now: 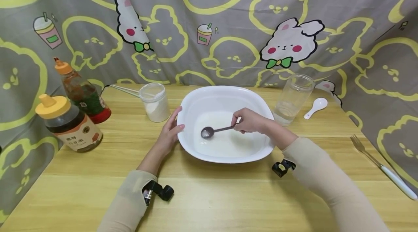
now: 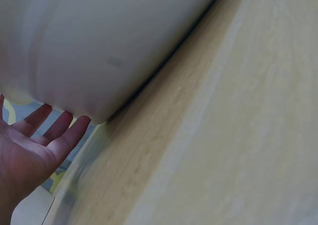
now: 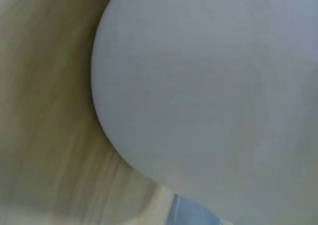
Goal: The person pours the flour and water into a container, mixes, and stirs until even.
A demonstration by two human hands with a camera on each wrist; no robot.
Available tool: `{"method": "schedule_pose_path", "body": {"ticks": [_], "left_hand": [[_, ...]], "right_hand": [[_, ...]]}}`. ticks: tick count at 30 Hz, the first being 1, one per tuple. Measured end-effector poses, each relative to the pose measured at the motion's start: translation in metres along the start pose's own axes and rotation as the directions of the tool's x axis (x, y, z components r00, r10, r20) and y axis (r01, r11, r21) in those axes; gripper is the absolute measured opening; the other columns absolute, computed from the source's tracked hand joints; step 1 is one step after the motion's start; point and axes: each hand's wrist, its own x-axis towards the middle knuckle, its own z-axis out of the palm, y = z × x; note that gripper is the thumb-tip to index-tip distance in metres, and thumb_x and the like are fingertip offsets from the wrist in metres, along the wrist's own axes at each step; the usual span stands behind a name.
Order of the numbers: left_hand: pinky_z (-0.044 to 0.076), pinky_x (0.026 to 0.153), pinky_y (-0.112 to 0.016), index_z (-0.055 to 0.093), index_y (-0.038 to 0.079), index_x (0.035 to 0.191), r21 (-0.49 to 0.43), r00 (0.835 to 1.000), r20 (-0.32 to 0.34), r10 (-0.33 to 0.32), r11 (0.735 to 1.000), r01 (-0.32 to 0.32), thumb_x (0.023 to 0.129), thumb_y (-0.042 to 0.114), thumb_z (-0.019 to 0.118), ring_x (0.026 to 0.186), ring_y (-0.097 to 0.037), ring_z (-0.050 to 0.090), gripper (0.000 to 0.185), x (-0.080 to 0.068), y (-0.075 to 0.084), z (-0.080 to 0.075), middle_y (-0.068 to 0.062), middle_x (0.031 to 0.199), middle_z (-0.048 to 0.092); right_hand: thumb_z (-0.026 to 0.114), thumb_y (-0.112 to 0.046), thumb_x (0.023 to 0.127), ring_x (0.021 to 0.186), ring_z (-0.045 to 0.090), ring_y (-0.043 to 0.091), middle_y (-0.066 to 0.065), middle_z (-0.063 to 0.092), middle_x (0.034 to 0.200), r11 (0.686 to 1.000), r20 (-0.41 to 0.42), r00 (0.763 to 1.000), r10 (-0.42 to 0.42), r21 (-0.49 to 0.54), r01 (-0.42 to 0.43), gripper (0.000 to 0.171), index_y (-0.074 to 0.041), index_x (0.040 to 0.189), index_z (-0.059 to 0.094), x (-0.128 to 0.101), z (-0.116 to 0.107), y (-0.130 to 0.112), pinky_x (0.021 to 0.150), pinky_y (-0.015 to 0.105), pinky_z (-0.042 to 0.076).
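Observation:
A white oval basin (image 1: 225, 159) sits mid-table with a white layer across its bottom. My right hand (image 1: 249, 120) reaches over the basin's right side and pinches the handle of a dark brown spoon (image 1: 207, 132). The spoon's bowl is inside the basin, shiny within, close over the white contents. At the basin's left side is my left hand (image 1: 169, 130), thumb at the rim. The left wrist view shows that hand's extended fingers (image 2: 69, 135) with their tips against the outer wall. In the right wrist view the basin's side (image 3: 198, 96) fills most of the picture, and no hand shows.
Left of the basin stands a jar of white powder (image 1: 157, 110) with sticks in it. Farther left are a honey bottle (image 1: 76, 134) and a sauce bottle (image 1: 81, 90). On the right are a glass jar (image 1: 292, 97), a white spoon (image 1: 316, 107) and a fork (image 1: 382, 166).

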Motion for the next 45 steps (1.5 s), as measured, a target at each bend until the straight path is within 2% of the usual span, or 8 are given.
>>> {"method": "schedule_pose_path", "body": {"ticks": [5, 10, 14, 18, 25, 35, 40, 45], "left_hand": [[0.041, 0.082, -0.05, 0.024, 0.02, 0.137, 0.004, 1.0, -0.002, 0.0, 1.0, 0.0, 0.08, 0.007, 0.049, 0.11, -0.042, 0.034, 0.064, 0.0, 0.0, 0.001, -0.018, 0.13, 0.031], [0.041, 0.082, -0.05, 0.024, 0.021, 0.137, 0.01, 1.0, -0.003, -0.005, 1.0, 0.005, 0.08, 0.008, 0.05, 0.11, -0.042, 0.034, 0.064, 0.0, 0.001, 0.001, -0.019, 0.13, 0.031], [0.042, 0.082, -0.047, 0.024, 0.021, 0.137, 0.009, 1.0, -0.003, -0.01, 1.0, 0.01, 0.08, 0.008, 0.049, 0.111, -0.039, 0.034, 0.063, 0.0, 0.001, 0.0, -0.017, 0.132, 0.03], [0.041, 0.083, -0.048, 0.024, 0.021, 0.137, 0.005, 1.0, -0.008, -0.011, 1.0, 0.011, 0.08, 0.008, 0.049, 0.112, -0.039, 0.034, 0.063, 0.0, 0.001, -0.001, -0.016, 0.132, 0.03], [0.043, 0.08, -0.048, 0.024, 0.019, 0.137, 0.007, 1.0, -0.009, -0.003, 1.0, 0.003, 0.08, 0.008, 0.049, 0.11, -0.042, 0.034, 0.064, -0.001, 0.001, 0.001, -0.019, 0.129, 0.032], [0.046, 0.078, -0.044, 0.025, 0.02, 0.137, 0.02, 1.0, -0.013, -0.001, 1.0, 0.001, 0.08, 0.008, 0.05, 0.108, -0.039, 0.037, 0.063, 0.0, 0.001, 0.0, -0.018, 0.129, 0.032], [0.041, 0.082, -0.05, 0.025, 0.02, 0.137, 0.011, 1.0, -0.011, -0.005, 1.0, 0.005, 0.08, 0.008, 0.049, 0.11, -0.041, 0.034, 0.063, 0.001, 0.001, -0.001, -0.018, 0.13, 0.031], [0.038, 0.082, -0.053, 0.025, 0.02, 0.137, 0.005, 1.0, -0.008, 0.0, 1.0, 0.0, 0.08, 0.008, 0.049, 0.111, -0.042, 0.033, 0.063, 0.001, 0.0, -0.001, -0.016, 0.131, 0.031]], "right_hand": [[0.051, 0.004, 0.073, 0.044, 0.042, 0.012, 0.003, 0.047, 0.049, 0.988, 0.021, 0.999, -0.049, -0.146, 0.052, 0.009, -0.001, 0.077, 0.058, -0.019, -0.014, 0.003, 0.043, 0.021, 0.033], [0.052, 0.004, 0.072, 0.046, 0.045, 0.013, 0.003, 0.051, 0.056, 0.965, -0.069, 0.997, -0.029, -0.262, 0.01, 0.01, -0.004, 0.074, 0.057, -0.031, -0.029, 0.009, 0.042, 0.022, 0.035], [0.052, 0.001, 0.073, 0.049, 0.046, 0.014, 0.003, 0.051, 0.058, 0.955, -0.14, 0.99, 0.015, -0.292, -0.056, 0.008, -0.005, 0.076, 0.057, -0.029, -0.031, 0.012, 0.043, 0.023, 0.036], [0.053, 0.0, 0.073, 0.048, 0.045, 0.013, 0.003, 0.05, 0.053, 0.978, -0.162, 0.987, 0.009, -0.206, -0.042, 0.008, -0.003, 0.079, 0.058, -0.016, -0.021, 0.014, 0.044, 0.023, 0.035], [0.054, 0.002, 0.074, 0.043, 0.039, 0.011, 0.003, 0.046, 0.048, 1.0, -0.04, 0.999, -0.014, 0.022, 0.015, 0.009, 0.004, 0.083, 0.058, -0.003, 0.002, 0.01, 0.042, 0.02, 0.03], [0.052, 0.007, 0.071, 0.042, 0.036, 0.007, -0.002, 0.042, 0.046, 0.971, 0.192, 0.969, -0.155, -0.152, 0.186, 0.013, -0.003, 0.074, 0.06, -0.04, -0.02, 0.004, 0.04, 0.018, 0.029], [0.051, 0.007, 0.067, 0.045, 0.038, 0.008, -0.003, 0.046, 0.052, 0.938, 0.114, 0.987, -0.115, -0.315, 0.146, 0.015, -0.007, 0.069, 0.059, -0.056, -0.042, 0.004, 0.04, 0.02, 0.031], [0.05, 0.005, 0.068, 0.05, 0.043, 0.013, 0.002, 0.05, 0.06, 0.928, -0.038, 0.997, -0.065, -0.371, 0.047, 0.013, -0.006, 0.069, 0.057, -0.058, -0.052, 0.007, 0.042, 0.022, 0.035]]}}
